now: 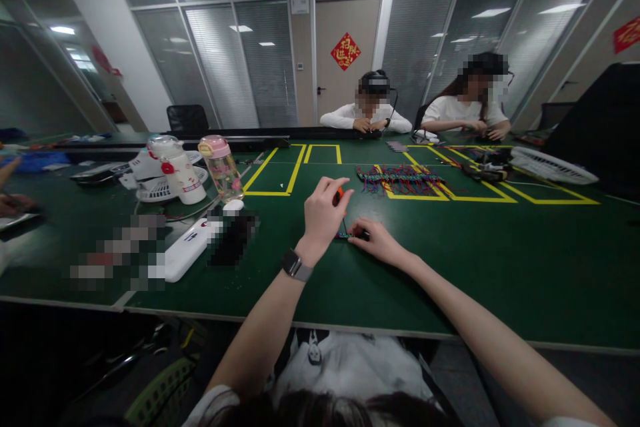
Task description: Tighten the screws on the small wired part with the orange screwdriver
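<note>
My left hand [324, 210], with a watch on its wrist, is closed round the orange and black handle of a screwdriver [341, 193]. The thin shaft points down at a small green circuit board [342, 235] on the table. From the right, my right hand [377, 239] grips the board's edge with its fingertips pressed together. Much of the board is hidden by my hands. Beyond them lies a row of circuit boards with red and blue wires [405, 179].
On the green table [500, 267], yellow tape [267, 194] marks out rectangles. To the left stand a white bottle [183, 173], a clear pink-lidded bottle [223, 170] and a long white case [193, 250]. A white fan [553, 165] lies at right. Two people sit across; another person's hand shows far left.
</note>
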Motion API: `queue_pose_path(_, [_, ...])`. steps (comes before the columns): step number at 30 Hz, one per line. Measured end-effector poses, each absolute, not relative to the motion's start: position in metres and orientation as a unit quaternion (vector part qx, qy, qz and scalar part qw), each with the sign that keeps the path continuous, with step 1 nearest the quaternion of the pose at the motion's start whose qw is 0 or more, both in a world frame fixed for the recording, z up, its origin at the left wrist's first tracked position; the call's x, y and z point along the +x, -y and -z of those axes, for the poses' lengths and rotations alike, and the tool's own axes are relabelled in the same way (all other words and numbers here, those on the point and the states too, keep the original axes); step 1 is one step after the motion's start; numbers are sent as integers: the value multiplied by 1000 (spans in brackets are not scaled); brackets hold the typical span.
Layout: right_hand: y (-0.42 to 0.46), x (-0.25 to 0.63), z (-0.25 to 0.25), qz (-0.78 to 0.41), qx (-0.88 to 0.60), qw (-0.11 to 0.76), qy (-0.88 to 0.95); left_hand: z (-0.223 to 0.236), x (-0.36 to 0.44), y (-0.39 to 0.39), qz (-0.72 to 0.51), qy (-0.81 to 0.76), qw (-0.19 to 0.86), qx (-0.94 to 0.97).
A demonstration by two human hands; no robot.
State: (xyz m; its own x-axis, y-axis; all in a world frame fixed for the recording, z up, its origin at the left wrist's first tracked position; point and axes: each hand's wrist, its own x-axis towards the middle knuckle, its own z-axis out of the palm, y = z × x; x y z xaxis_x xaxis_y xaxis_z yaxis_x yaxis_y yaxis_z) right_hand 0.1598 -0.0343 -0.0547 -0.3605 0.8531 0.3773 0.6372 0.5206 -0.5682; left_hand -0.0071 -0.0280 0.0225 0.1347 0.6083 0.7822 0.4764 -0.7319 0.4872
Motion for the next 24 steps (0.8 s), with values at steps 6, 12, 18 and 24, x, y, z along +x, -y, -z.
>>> queue_pose_path(6, [34,160,55,-168,-457,328,810,-21,-4,23,-579,-284,226,730])
queue_pose_path(12, [33,161,56,-163,-457,330,810,-21,-4,24,-590,-358,109,716])
queue_pose_path(18, [34,160,56,-154,-462,327,810,-22,-2,28,-564,-267,178,761])
queue_pose_path(24, [35,160,56,-158,-457,326,812,-20,-2,26,-579,-350,81,732])
